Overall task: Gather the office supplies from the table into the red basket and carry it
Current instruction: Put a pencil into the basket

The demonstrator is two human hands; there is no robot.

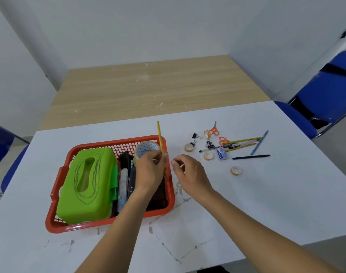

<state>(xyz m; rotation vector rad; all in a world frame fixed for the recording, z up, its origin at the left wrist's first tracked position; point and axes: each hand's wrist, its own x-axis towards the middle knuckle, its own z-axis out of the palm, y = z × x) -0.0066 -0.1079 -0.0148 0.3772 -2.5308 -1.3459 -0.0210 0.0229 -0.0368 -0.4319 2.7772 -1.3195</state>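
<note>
My left hand (149, 171) was bare | my right hand (189, 173) was bare | both my forearms were bare from wrist down to the view's lower edge

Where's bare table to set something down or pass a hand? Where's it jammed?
Free: the white table in front of the red basket; the strip between the basket's far rim and the wooden table; right of the black pen. Crowded: scissors, clips and pencils clustered right of the basket; the basket itself is nearly full.
</note>
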